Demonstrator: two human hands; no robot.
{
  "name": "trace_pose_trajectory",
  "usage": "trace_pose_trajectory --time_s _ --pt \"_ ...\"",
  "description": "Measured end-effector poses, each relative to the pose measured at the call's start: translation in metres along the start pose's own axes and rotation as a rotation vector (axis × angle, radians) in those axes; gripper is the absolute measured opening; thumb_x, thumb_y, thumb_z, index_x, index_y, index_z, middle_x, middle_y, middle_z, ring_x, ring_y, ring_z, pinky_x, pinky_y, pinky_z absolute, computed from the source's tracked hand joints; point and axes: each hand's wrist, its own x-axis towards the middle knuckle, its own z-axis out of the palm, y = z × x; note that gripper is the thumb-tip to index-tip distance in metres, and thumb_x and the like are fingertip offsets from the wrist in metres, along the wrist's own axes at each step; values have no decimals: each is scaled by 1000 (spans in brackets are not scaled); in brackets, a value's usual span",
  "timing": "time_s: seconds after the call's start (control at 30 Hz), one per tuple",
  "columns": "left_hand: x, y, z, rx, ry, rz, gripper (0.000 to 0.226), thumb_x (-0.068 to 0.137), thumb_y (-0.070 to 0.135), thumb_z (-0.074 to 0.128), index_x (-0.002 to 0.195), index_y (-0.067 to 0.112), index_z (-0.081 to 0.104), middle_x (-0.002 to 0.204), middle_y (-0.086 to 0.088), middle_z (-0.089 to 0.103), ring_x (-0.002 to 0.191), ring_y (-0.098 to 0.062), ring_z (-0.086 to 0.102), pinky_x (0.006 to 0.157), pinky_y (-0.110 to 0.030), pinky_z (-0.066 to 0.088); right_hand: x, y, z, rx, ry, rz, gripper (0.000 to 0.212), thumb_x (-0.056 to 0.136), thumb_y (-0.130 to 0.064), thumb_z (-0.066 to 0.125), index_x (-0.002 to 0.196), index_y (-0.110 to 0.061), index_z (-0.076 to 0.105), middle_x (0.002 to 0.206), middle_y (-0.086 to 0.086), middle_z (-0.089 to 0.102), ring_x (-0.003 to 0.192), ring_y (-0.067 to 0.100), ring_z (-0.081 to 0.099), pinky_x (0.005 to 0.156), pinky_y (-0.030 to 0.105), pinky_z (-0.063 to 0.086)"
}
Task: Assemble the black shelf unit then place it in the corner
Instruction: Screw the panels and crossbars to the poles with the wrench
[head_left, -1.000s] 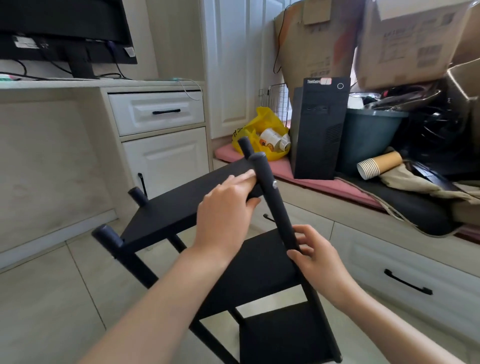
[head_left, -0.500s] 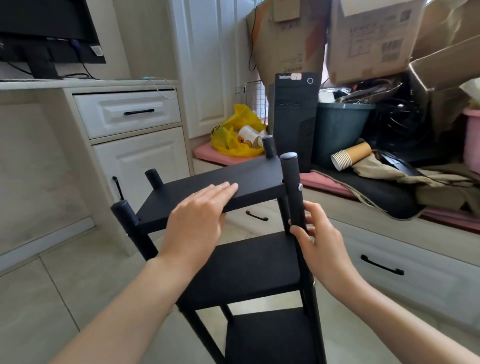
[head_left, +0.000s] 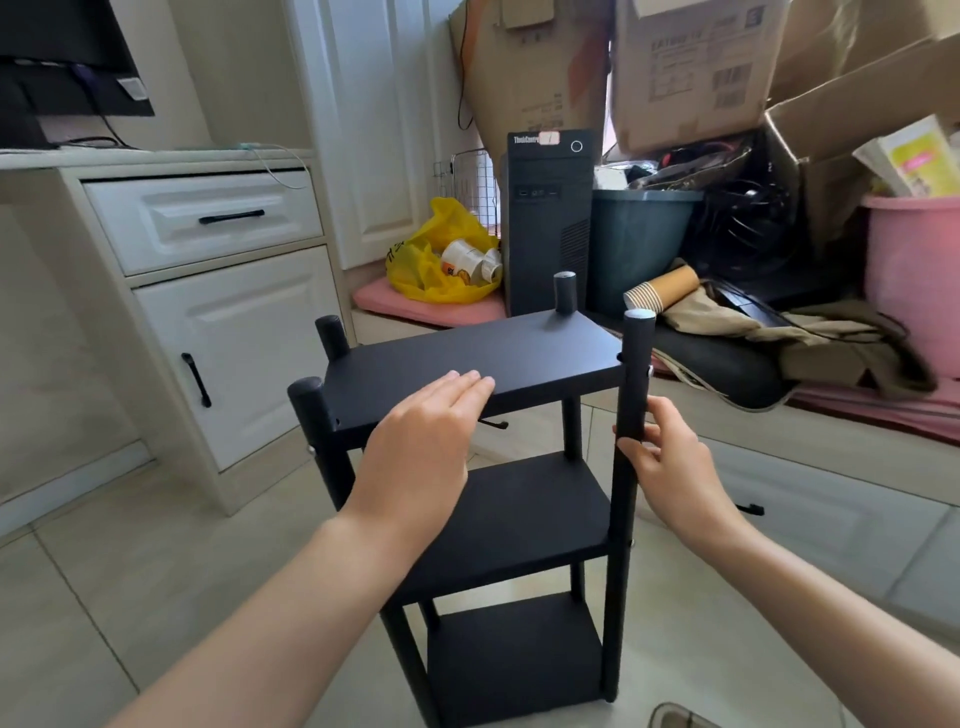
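The shelf (head_left: 519, 353), tilted a second ago, is now stood upright on the floor (head_left: 130, 571) near the desk (head_left: 156, 156). The left hand (head_left: 421, 441), earlier beside the near right post (head_left: 636, 374), is now laid flat, fingers straight, on the top board's front edge. The right hand (head_left: 670, 462) is kept curled round that post below the top board. Papers are held in a pink bucket (head_left: 914, 291). The contents of the green bin (head_left: 639, 234) cannot be told. Paper cups are seen in a yellow bag (head_left: 426, 260). The shelf is matt black, with three boards carried between four round posts whose ends stand above the top board.
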Motion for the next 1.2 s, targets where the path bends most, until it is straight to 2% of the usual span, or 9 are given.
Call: trace_pose_trajectory --time_s 0.1,0.27,0.43,0.57,0.63,0.73,0.87,1.03,1.2 --pt "-5 5 -2 27 14 40 74 57 -33 73 123 2 71 122 -15 72 113 -33 69 97 -38 46 1 3 -7 -5 25 59 37 100 -4 52 131 -24 50 111 3 63 101 24 64 92 42 53" --pt "-12 3 -12 -27 -5 38 57 80 -16 68 130 10 68 132 -4 68 126 -22 63 104 -36 48 2 2 -17 -38 16 128 28 101 -9 52 120 -29 51 98 -8 62 96 21 63 91 47 54" --pt "-22 -4 -28 -6 51 47 48 71 -11 81 113 12 78 111 0 77 105 -20 74 79 -34 59 -1 -1 -24 -77 11 151 25 100 -11 51 121 -22 56 114 3 67 106 26 62 95 45 51" --pt "-35 -18 -30 -171 169 -1 40 82 -6 76 118 11 74 112 4 73 107 -11 67 100 -14 45 -8 -14 -30 -134 46 83 57 98 -15 58 150 -16 35 137 4 57 121 21 55 91 26 36" --pt "-43 -27 -33 -276 298 -107 34 81 -5 75 109 15 74 103 7 69 95 -1 62 92 -3 39 -18 -28 -29 -171 108 -25 75 95 -16 62 156 -13 19 150 3 45 132 17 43 95 21 29" --pt "-52 -39 -32 -450 372 -398 34 82 5 77 89 29 54 89 7 58 81 -6 56 71 -7 41 -37 -45 -15 -386 132 -287 85 93 -17 63 157 -7 9 163 9 19 150 20 15 115 21 11" --pt "-60 -51 -18 -589 139 -682 38 81 15 83 98 26 50 95 3 60 83 -10 61 67 -17 43 -50 -57 14 -635 86 -506 74 99 -25 57 156 -5 15 163 13 19 152 27 8 118 27 -4" --pt "-71 -65 -2 -691 -290 -697 27 89 15 76 107 27 61 105 11 70 99 -3 66 74 -17 46 -44 -59 46 -838 -26 -612 67 103 -34 49 158 -24 13 164 6 19 152 34 5 123 51 10" --pt "-74 -68 6 -687 -358 -688 31 97 6 64 119 27 61 111 7 70 103 -10 68 91 -31 53 -41 -65 58 -947 48 -649 62 86 -23 77 142 -16 53 139 18 56 134 47 45 105 70 35"
